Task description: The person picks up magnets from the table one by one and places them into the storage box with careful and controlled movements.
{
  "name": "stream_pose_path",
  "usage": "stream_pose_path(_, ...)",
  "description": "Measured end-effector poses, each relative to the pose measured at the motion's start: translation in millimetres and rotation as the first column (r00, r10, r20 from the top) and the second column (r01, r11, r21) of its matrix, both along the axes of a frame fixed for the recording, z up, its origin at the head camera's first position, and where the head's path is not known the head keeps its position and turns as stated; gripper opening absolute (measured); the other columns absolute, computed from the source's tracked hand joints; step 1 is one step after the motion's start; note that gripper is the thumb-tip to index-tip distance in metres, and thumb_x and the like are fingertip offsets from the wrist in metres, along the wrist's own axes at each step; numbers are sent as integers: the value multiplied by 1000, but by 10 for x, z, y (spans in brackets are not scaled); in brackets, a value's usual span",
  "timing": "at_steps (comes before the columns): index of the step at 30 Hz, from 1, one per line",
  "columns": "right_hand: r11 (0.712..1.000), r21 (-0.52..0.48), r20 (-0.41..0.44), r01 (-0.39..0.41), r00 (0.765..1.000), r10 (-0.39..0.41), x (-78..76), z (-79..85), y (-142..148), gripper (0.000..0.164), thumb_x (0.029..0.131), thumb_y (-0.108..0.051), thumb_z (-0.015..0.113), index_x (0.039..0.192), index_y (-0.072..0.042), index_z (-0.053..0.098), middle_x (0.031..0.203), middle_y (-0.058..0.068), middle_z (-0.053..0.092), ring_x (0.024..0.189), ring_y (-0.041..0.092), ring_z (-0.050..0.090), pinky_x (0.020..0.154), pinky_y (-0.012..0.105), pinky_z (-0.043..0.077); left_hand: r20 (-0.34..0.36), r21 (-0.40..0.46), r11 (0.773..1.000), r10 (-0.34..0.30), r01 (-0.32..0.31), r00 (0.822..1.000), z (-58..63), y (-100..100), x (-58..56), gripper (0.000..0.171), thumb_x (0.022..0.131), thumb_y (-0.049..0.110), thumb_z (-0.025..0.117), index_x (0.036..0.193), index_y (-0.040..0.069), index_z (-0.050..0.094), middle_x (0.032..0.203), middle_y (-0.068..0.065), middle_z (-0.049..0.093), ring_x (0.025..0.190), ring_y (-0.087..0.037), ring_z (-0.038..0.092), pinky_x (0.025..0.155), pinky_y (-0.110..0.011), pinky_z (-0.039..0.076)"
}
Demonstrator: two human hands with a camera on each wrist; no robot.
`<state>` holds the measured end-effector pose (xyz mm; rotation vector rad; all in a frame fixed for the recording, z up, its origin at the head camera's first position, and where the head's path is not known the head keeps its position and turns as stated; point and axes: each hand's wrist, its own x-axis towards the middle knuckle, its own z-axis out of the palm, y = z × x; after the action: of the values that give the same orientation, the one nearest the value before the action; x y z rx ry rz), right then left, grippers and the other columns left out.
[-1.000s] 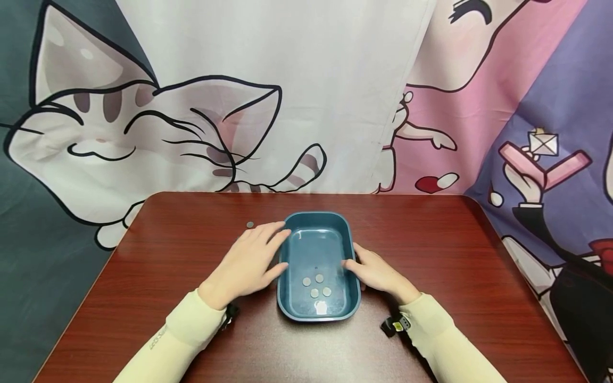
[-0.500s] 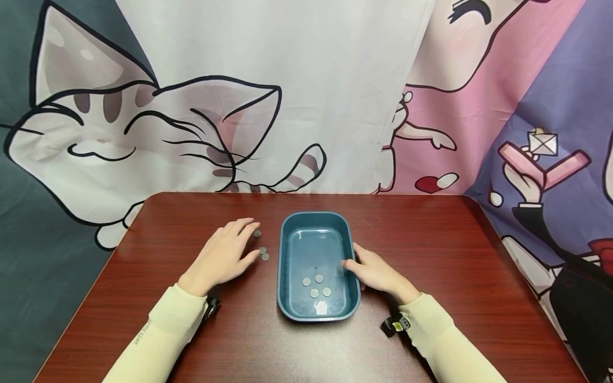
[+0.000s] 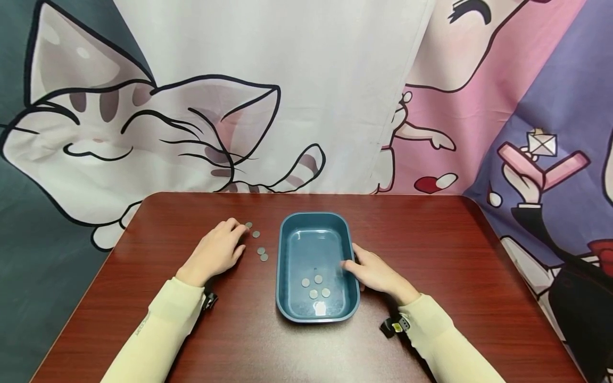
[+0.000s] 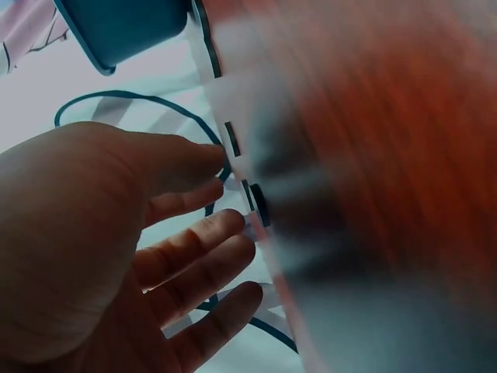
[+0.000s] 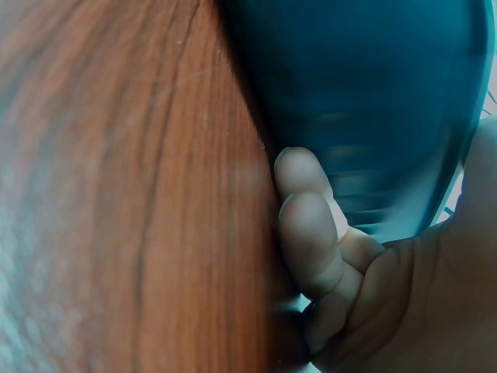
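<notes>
- Blue tray point(image 3: 316, 250), lower centre of the frame: four grey coins point(image 3: 313, 294) lie flat inside, toward its near end.
- Right hand point(image 3: 375, 272), right of centre: grips the tray's side, thumb over the rim, fingers outside.
- Left hand point(image 3: 213, 252), left of centre: fingers loosely bent and parted, gripping nothing, beside four loose coins point(image 3: 261, 250) on the table point(image 3: 407, 223).
- Left sleeve point(image 3: 163, 324), lower left: lettering too small to read.

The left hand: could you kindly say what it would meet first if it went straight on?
The left hand would likely meet the farthest coin on the table, right in front of it; I cannot tell whether they touch.
</notes>
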<state>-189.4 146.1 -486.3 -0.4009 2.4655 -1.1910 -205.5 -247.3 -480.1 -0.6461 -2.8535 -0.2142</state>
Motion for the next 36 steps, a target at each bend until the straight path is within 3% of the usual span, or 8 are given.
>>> stream_pose_path(10, 1000, -10, 3, -9, 1000, 9, -10, 17, -1, 41, 93, -36, 57, 128, -15, 50, 59, 4, 59, 43, 26, 57, 49, 36, 49, 59, -20, 999, 36, -35, 998, 3, -34, -41, 18, 84, 15, 68, 101, 11, 63, 99, -7, 54, 92, -27, 55, 80, -43, 50)
stream_pose_path(18, 1000, -2, -2, -5, 1000, 5, -13, 15, -1, 38, 93, -35, 58, 124, -15, 52, 57, 4, 58, 43, 27, 57, 50, 35, 49, 50, -14, 1000, 11, -11, 999, -29, -56, -54, 13, 83, 10, 68, 90, 11, 58, 84, -4, 51, 76, -24, 54, 71, -39, 47)
stream_pose_path(29, 1000, -5, 9, 3, 1000, -3, -3, 12, 0, 42, 92, -35, 58, 128, -14, 50, 58, 4, 58, 43, 27, 57, 49, 34, 49, 108, -29, 999, 20, -17, 994, 0, -23, -1, 11, 87, 10, 60, 89, 8, 49, 81, -6, 48, 71, -23, 49, 67, -37, 45)
stream_pose_path(36, 1000, 6, -3, -7, 1000, 7, 7, -7, 9, 37, 93, -36, 57, 124, -15, 51, 55, 4, 56, 43, 24, 56, 50, 33, 49, 107, -21, 1000, -2, 5, 994, 99, 89, 119, 10, 88, 11, 58, 90, 9, 48, 81, -3, 45, 71, -18, 45, 67, -33, 43)
